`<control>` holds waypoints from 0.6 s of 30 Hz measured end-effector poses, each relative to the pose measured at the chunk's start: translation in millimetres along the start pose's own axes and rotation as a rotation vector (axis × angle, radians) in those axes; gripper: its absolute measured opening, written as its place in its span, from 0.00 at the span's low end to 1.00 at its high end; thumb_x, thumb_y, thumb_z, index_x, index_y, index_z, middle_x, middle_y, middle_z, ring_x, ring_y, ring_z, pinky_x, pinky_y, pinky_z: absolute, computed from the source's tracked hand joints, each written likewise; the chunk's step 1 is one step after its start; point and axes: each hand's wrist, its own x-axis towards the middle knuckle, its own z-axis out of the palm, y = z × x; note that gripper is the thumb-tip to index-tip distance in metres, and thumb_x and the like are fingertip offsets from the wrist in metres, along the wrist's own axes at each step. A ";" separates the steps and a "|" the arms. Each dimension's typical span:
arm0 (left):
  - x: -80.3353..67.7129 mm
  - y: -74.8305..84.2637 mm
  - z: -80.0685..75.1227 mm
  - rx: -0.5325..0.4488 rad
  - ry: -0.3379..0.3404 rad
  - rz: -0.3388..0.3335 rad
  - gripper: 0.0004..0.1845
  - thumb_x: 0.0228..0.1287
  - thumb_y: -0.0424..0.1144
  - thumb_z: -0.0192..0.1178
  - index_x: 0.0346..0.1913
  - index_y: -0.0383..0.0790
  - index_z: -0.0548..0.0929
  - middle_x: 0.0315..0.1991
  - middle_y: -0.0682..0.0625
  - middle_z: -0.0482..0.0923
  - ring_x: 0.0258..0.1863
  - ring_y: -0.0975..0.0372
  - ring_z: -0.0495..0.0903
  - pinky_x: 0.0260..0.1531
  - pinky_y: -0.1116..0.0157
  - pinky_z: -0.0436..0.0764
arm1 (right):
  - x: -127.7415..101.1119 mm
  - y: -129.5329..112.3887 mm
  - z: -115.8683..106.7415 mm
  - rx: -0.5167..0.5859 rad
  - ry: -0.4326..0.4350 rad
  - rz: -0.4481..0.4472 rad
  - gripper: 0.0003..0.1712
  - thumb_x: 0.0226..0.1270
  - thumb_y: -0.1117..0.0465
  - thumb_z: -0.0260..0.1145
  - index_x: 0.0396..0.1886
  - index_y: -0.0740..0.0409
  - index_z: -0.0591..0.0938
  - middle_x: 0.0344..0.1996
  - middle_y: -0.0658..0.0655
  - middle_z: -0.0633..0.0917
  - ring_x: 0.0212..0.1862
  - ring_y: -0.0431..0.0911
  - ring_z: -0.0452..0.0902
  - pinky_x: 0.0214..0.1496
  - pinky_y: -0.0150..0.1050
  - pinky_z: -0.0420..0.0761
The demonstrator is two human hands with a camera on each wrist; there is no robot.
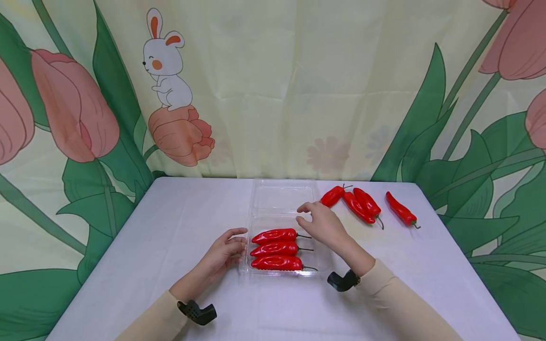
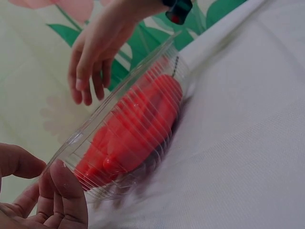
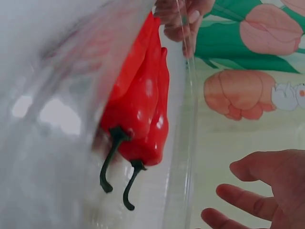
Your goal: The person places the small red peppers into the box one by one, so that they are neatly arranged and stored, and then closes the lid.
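Note:
A clear plastic clamshell container lies open on the table, its lid folded back toward the wall. Inside, three red chili peppers lie side by side with their stems pointing right. At the container's left side, my left hand holds the rim between thumb and fingers, as the left wrist view shows. My right hand hovers over the container's right edge, fingers loosely bent and apart, with nothing in them. In the right wrist view, its fingers are beside the clear wall, away from the peppers.
Several more red peppers lie at the back right: a pepper partly behind my right hand, a close pair, and a separate pepper farther right. A white cloth covers the table. A printed curtain hangs behind it.

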 end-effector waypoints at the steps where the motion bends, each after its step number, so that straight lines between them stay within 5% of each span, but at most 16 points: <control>1: 0.0 -0.5 0.0 0.001 0.000 -0.001 0.27 0.60 0.36 0.61 0.63 0.45 0.68 0.45 0.44 0.76 0.33 0.59 0.77 0.33 0.67 0.79 | 1.1 1.9 -1.0 -0.005 0.005 0.003 0.22 0.56 0.50 0.69 0.50 0.49 0.81 0.49 0.56 0.83 0.48 0.51 0.78 0.41 0.45 0.83; 18: -0.7 0.8 0.5 0.000 0.000 -0.001 0.28 0.59 0.35 0.61 0.63 0.46 0.68 0.46 0.44 0.76 0.33 0.58 0.77 0.34 0.67 0.79 | 32.6 43.2 -32.6 -0.041 0.021 0.077 0.25 0.57 0.52 0.68 0.54 0.56 0.79 0.49 0.61 0.82 0.47 0.55 0.77 0.41 0.46 0.83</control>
